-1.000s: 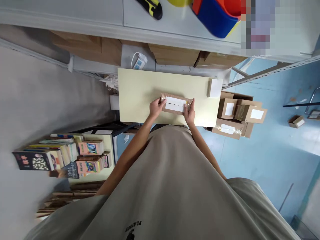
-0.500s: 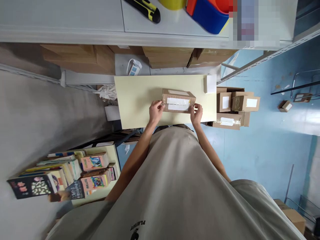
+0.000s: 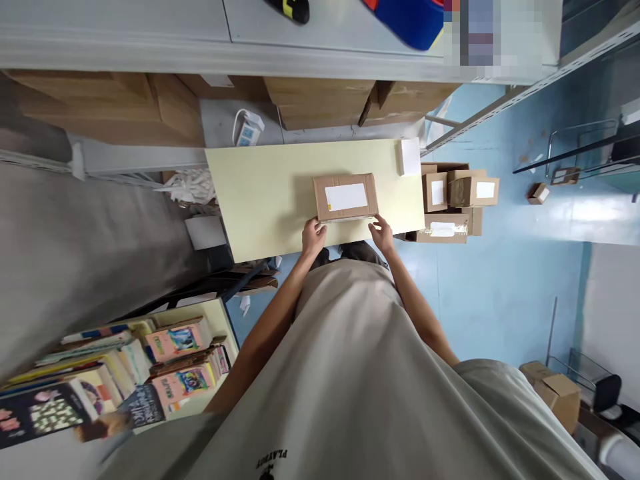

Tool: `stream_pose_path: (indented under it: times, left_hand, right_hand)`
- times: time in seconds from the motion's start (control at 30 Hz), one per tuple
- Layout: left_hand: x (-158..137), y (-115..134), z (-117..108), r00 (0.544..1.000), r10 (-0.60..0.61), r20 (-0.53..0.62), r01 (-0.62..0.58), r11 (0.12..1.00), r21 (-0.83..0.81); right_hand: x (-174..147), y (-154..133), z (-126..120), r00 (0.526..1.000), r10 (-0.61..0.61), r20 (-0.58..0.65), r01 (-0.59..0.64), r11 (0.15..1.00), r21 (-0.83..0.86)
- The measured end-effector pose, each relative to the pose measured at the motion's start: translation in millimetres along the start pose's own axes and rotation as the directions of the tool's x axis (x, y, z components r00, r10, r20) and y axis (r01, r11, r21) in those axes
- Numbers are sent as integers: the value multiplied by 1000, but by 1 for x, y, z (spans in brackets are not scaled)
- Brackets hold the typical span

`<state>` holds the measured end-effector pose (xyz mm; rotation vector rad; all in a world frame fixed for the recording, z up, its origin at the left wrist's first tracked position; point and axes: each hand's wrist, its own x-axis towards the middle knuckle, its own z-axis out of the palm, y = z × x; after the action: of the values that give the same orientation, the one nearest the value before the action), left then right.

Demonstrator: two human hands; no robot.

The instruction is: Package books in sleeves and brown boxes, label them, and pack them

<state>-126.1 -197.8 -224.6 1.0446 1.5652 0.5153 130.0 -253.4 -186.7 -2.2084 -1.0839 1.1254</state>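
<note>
A small brown cardboard box (image 3: 370,193) with a white label (image 3: 346,197) on its upper face rests on a pale yellow tabletop (image 3: 260,200). At the box's near left corner is my left hand (image 3: 314,237), its thumb and fingers closed on the lower edge. My right hand (image 3: 382,235) holds the near right corner with its fingertips. The near side of the box shows only as a thin strip, and the underside is hidden.
A small white block (image 3: 410,157) stands at the table's far right corner. Stacked labelled cartons (image 3: 445,228) are right of the table. A grey shelf (image 3: 150,53) with larger boxes (image 3: 320,103) runs behind it. Books (image 3: 183,340) are piled at the lower left.
The box has tipped over, so a face with one white label is now up instead of the taped, two-part label side. Both hands have shifted to its near edge. The view has moved slightly.
</note>
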Motion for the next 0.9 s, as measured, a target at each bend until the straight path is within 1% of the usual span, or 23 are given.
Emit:
stream_pose_path:
  times: [0.07,0.17,0.27,0.33,0.43,0.5,0.57,0.63,0.7,0.8,0.9]
  left_hand:
    - [-1,-5,3,1000,-12,-5,12,1000,16]
    - [1,-10,4,1000,-11,-10,11,998,63]
    - [6,-15,-1,999,-34,-14,36,994,104]
    - [10,-19,-6,998,-40,-54,46,992,116]
    - [16,-18,-15,979,-23,-205,50,990,130]
    - [19,-10,-18,951,17,-307,29,989,143]
    - [22,6,-15,924,92,-371,-32,986,165]
    - [24,28,-3,905,179,-386,-104,973,207]
    - [26,53,16,896,247,-370,-156,954,257]
    - [24,88,53,902,293,-317,-199,934,295]
    - [13,111,84,916,316,-248,-231,920,318]
  right_hand:
    - [-1,5,2,1000,8,18,-9,1000,17]
    - [6,10,1,999,6,34,-7,1000,12]
    - [24,14,-12,996,-14,84,19,998,-57]
    - [42,16,-30,991,-64,116,77,991,-112]
    - [79,18,-66,982,-162,92,180,957,-230]
    - [109,19,-93,971,-230,62,238,920,-312]
    - [142,18,-119,954,-295,54,294,880,-374]
    - [176,18,-139,937,-339,80,340,841,-422]
    - [208,17,-153,922,-362,139,383,799,-464]
    - [249,16,-163,888,-375,268,460,741,-489]
    - [277,16,-166,836,-390,385,542,692,-476]
